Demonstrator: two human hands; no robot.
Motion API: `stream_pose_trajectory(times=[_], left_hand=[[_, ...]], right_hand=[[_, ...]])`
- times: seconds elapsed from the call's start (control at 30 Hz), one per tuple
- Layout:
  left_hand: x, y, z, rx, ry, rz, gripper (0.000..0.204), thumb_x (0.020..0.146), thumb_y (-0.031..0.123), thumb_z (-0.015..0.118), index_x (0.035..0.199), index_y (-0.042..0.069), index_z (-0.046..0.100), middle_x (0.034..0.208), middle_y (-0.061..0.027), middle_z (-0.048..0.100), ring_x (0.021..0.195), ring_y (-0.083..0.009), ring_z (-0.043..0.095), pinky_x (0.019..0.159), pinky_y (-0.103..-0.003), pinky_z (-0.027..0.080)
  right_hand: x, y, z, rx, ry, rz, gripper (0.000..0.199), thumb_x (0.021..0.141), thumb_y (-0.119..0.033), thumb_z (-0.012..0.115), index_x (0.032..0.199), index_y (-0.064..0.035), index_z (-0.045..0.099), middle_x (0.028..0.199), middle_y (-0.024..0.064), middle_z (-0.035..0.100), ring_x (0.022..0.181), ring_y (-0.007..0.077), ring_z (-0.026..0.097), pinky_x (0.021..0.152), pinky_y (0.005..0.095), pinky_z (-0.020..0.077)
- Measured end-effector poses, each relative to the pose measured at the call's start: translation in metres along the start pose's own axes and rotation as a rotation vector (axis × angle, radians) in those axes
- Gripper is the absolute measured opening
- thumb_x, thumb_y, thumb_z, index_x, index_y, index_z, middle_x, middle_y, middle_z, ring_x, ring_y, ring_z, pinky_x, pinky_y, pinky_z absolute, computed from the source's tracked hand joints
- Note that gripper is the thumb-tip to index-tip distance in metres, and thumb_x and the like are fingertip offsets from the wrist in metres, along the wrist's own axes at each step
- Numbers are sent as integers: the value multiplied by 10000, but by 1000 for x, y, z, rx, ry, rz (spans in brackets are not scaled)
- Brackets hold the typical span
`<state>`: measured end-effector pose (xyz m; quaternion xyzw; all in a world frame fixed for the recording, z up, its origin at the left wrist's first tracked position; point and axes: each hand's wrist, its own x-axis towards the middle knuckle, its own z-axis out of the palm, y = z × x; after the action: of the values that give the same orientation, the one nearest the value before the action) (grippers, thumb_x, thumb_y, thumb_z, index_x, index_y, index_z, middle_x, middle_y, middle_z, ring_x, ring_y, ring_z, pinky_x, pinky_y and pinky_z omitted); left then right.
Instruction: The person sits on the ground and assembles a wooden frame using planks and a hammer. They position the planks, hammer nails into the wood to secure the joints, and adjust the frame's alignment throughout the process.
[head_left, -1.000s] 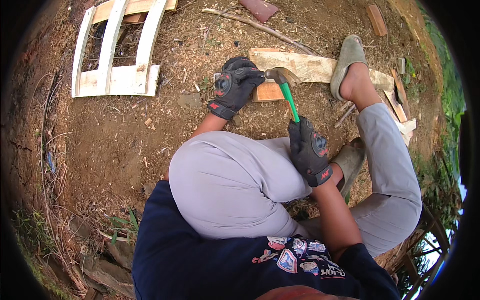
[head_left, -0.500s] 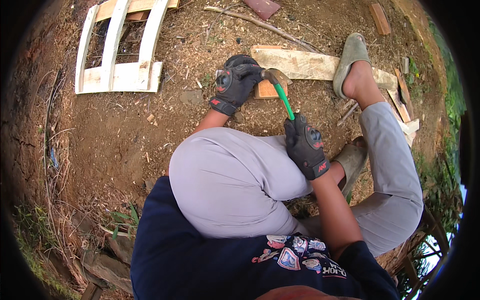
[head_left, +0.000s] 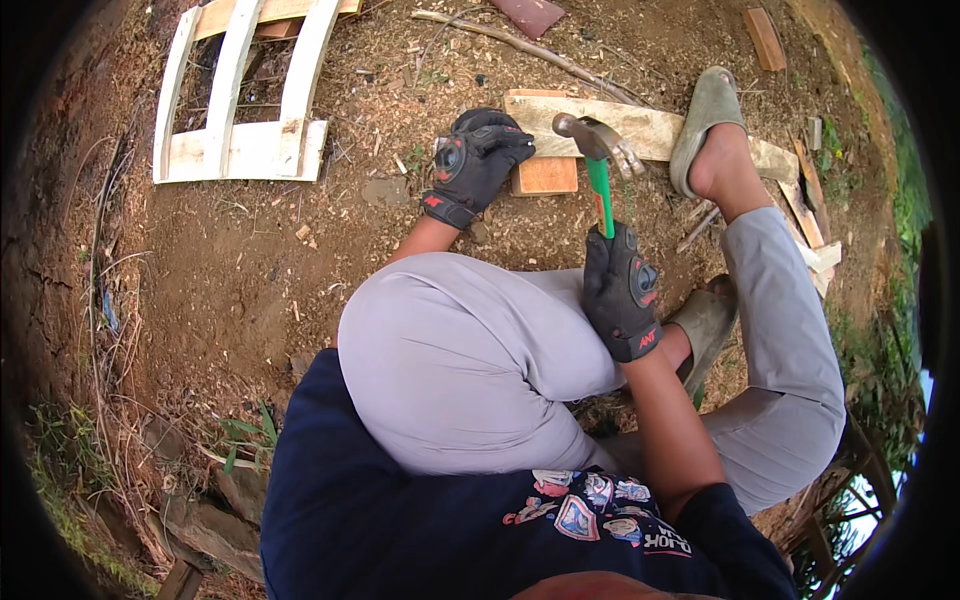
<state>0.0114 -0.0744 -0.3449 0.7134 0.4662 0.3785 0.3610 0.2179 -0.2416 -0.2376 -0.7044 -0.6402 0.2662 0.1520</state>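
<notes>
A claw hammer [head_left: 598,150] with a green handle is held low on the handle by the right hand [head_left: 620,290], whose gloved grip is wrapped fully around it. The steel head is raised just above a pale plank [head_left: 640,128] lying on the bare earth. The left hand [head_left: 475,160], also in a black glove, is pressed down at the plank's near end, just left of the hammer head, fingers curled; whether a nail is pinched there cannot be told. A short orange-brown block [head_left: 545,175] lies under that end of the plank. The far end of the plank is pinned by a foot in a grey-green slipper [head_left: 705,120].

For a clean blow, it is judged that the plank should be kept pinned by foot and hand, the face brought down squarely, and the left fingers kept clear of the landing spot.

Counted: one hammer, two gloved hands, one plank, one block. Two slippers are seen, the second [head_left: 705,325] tucked under the bent right leg. One white slatted frame [head_left: 240,100] lies well apart at the upper left. One long stick [head_left: 520,45] lies beyond the plank, and several wood scraps [head_left: 765,38] are scattered at the right.
</notes>
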Motion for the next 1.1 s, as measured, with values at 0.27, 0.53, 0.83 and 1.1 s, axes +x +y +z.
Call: stream_pose_trajectory(times=[0.27, 0.53, 0.83, 1.1], left_hand=[[0, -7, 5, -27, -31, 3, 171, 808, 216, 854, 953, 125, 846, 1037, -90, 760, 1068, -304, 682, 993, -452, 524], [2, 1, -1, -28, -20, -17, 160, 805, 198, 859, 944, 120, 847, 1027, -87, 762, 1071, -296, 683, 981, -445, 533], [3, -6, 3, -15, -7, -9, 169, 799, 192, 865, 953, 121, 852, 1037, -86, 768, 1103, -291, 681, 1002, -441, 530], [3, -6, -1, -2, -24, -1, 166, 804, 202, 868, 948, 121, 857, 1023, -86, 773, 1083, -283, 689, 973, -435, 545]], right_hand=[[1, -6, -2, -23, 69, -67, 178, 1050, -165, 579, 1124, -17, 644, 966, 224, 636, 753, 415, 637, 647, 528, 498], [3, -8, -4, 18, 207, -81, 179, 1049, -161, 585, 1140, -21, 651, 956, 201, 626, 765, 407, 643, 643, 523, 504], [1, 2, 8, 6, 134, -25, 181, 1070, -182, 560, 1111, -41, 666, 932, 218, 614, 791, 421, 644, 668, 537, 495], [4, -3, 0, 33, 68, 32, 202, 1085, -199, 547, 1141, -24, 629, 984, 252, 653, 839, 447, 659, 690, 530, 509]])
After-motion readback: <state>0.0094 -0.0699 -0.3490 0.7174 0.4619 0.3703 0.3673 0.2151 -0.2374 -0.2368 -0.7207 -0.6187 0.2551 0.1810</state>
